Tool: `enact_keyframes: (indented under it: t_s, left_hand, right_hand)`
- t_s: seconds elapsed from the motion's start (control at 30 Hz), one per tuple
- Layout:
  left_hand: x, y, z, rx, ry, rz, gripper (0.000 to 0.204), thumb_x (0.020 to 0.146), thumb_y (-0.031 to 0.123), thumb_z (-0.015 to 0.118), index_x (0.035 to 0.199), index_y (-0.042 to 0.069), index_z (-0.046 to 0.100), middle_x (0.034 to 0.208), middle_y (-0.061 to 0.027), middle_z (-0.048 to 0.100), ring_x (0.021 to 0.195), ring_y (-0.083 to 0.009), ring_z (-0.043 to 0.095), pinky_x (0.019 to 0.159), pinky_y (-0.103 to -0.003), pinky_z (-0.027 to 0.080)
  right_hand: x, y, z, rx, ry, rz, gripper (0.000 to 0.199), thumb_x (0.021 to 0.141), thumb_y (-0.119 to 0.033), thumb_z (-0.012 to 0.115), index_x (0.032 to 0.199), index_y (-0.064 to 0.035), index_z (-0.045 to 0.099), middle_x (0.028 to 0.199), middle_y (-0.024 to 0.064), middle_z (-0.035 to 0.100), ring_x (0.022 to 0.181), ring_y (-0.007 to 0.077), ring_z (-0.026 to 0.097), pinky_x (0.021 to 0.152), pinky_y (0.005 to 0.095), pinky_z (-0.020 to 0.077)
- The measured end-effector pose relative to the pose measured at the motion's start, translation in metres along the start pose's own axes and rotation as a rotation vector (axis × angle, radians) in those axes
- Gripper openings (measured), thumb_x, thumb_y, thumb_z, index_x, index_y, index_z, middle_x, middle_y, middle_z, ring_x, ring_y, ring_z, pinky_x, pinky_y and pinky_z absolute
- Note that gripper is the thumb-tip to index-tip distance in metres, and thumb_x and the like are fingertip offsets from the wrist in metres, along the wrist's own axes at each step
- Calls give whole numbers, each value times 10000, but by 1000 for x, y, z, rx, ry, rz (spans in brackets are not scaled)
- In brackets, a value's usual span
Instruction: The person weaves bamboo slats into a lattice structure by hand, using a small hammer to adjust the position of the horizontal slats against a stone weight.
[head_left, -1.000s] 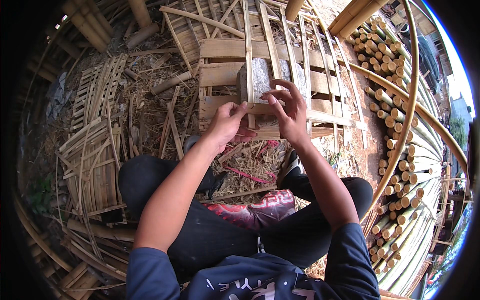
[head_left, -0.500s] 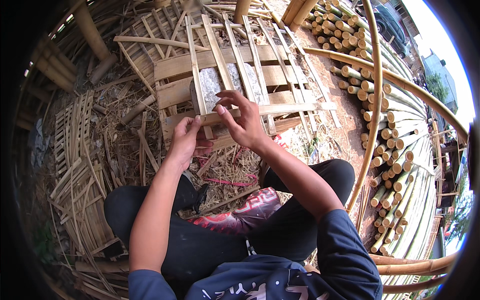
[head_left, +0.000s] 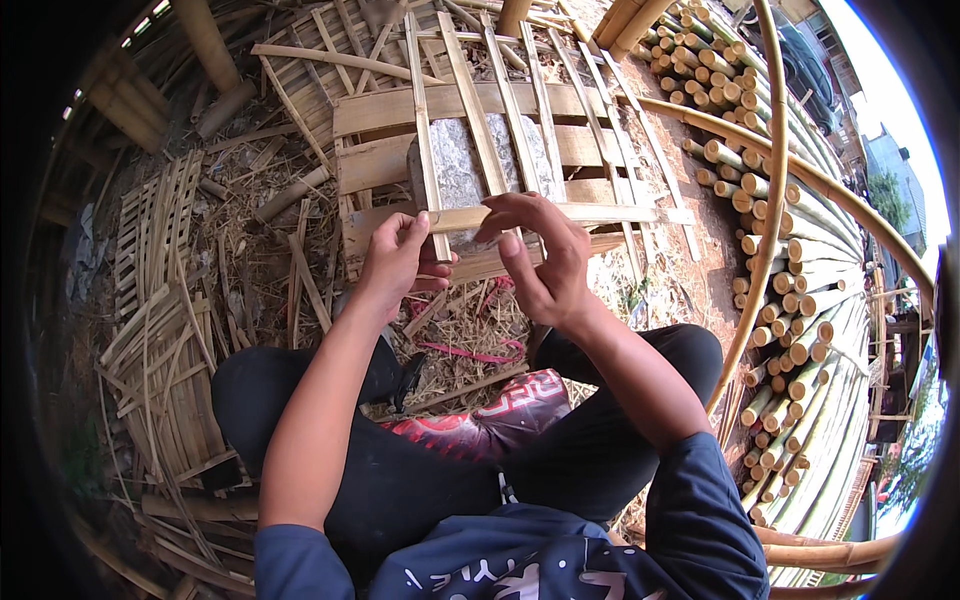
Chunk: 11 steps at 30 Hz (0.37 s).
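A lattice of thin bamboo slats (head_left: 500, 130) lies on the ground in front of my knees, over a grey stone block (head_left: 460, 170). My left hand (head_left: 395, 260) grips the near crosswise slat (head_left: 600, 212) at its left end, thumb on top. My right hand (head_left: 540, 255) hovers over the same slat a little to the right, fingers curled and pinching at the joint; what it holds, if anything, is hidden. Several long upright slats run away from my hands across wider flat boards (head_left: 380, 110).
Stacked round bamboo poles (head_left: 790, 300) fill the right side, with one long curved pole (head_left: 770, 200) arching over them. Split bamboo strips and woven panels (head_left: 160, 340) lie heaped at the left. Shavings and a pink strip (head_left: 465, 352) litter the ground between my legs.
Both hands stayed at the lattice's near edge; my right hand drew back slightly and curled over the crosswise slat. The view shifted as my head turned left.
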<state>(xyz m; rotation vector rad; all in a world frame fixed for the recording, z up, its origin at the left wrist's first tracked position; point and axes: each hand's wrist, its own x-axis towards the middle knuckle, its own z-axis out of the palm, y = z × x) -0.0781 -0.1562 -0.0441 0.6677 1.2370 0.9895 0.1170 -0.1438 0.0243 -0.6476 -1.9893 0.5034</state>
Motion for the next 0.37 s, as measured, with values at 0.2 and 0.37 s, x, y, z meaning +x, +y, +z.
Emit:
enact_keyframes:
  t_s: [0.2, 0.37]
  left_hand:
    - [2, -4, 2, -27, -51, -9, 314, 1046, 400, 483, 1055, 87, 476, 879, -161, 715, 648, -166, 693, 587, -318, 622]
    - [1, -5, -2, -49, -40, 1, 296, 1050, 383, 480, 1051, 87, 471, 896, -165, 716, 673, -177, 702, 589, -315, 620]
  right_hand:
    - [-65, -62, -15, 173, -429, -131, 286, 862, -216, 620, 1008, 30, 619, 682, 97, 598, 610, 248, 587, 580, 384, 471]
    - [-109, -34, 33, -97, -1485, 431, 419, 859, -324, 688, 1209, -105, 616, 867, 149, 710, 944, 299, 683, 855, 403, 527]
